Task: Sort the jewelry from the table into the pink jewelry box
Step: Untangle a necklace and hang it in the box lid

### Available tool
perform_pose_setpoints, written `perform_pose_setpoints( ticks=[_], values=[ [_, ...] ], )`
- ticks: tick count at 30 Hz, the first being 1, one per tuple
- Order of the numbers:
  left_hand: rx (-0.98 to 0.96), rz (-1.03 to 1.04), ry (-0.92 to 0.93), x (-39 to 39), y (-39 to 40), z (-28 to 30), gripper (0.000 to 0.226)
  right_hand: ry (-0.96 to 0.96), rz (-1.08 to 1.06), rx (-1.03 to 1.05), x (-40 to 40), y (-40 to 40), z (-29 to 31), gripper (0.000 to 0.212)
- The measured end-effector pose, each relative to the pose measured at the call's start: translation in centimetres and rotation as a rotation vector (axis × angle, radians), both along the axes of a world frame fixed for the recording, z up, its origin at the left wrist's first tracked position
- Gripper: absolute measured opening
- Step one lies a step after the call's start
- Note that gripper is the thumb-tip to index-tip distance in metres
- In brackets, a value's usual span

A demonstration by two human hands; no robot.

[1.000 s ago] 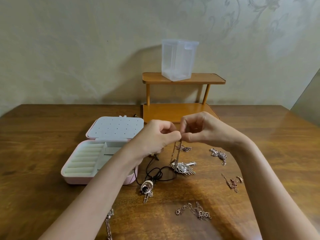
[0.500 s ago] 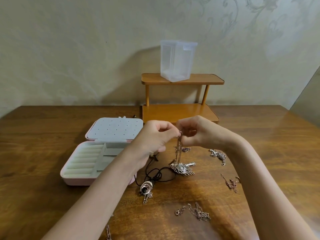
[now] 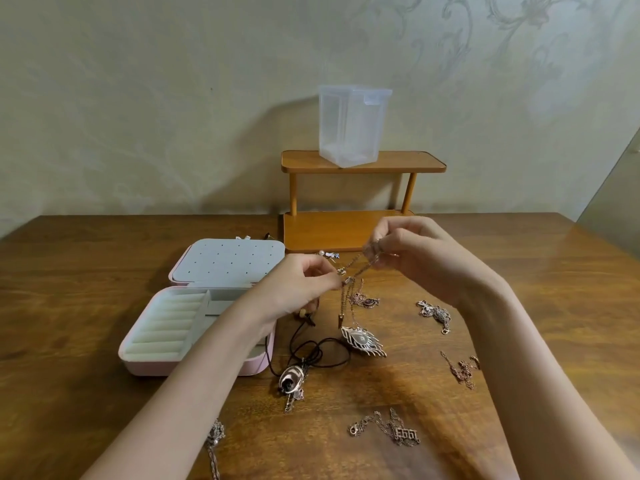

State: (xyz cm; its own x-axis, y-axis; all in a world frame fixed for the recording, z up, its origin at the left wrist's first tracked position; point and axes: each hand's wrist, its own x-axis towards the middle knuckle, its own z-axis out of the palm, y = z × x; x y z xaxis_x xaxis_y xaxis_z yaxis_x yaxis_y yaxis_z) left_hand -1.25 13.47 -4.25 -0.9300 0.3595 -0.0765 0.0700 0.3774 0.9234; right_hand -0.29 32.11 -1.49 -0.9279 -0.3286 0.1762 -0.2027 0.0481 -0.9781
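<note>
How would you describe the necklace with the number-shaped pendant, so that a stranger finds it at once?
Start at the pink jewelry box on the wooden table, then look to the table's near edge, between the two forearms. There a thin chain lies loosely with a flat number pendant. No other piece here has digits; the neighbours carry a feather or an oval stone.

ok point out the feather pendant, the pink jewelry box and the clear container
feather pendant (image 3: 363,341), head view, on its oval centre
pink jewelry box (image 3: 147,368), head view, front wall
clear container (image 3: 349,133), head view, front face
</note>
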Motion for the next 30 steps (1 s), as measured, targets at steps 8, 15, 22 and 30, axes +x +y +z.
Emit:
perform_pose_setpoints(
  ticks=[8, 15, 22, 30],
  values=[
    [0.829, -0.116, -0.423, 0.2, -0.2, 1.2, 0.010, -0.132, 0.023, -0.246, 0.3, -0.5, 0.7, 0.005],
    [0.924, -0.129, -0.307, 0.5, 0.1, 1.4, 0.007, -0.110, 0.042, -0.366, 0.4, -1.1, 0.8, 0.017],
    [0.830, -0.011, 0.019, 1.5, 1.3, 2.5, 0.006, -0.181, 0.110, -0.552, 0.9, -1.6, 1.8, 0.017],
    [0.779, -0.009, 0.217, 1.8, 1.7, 4.6, 0.009, 0.150, 0.078, 0.084, 1.5, -1.1, 1.8, 0.015]
  ],
)
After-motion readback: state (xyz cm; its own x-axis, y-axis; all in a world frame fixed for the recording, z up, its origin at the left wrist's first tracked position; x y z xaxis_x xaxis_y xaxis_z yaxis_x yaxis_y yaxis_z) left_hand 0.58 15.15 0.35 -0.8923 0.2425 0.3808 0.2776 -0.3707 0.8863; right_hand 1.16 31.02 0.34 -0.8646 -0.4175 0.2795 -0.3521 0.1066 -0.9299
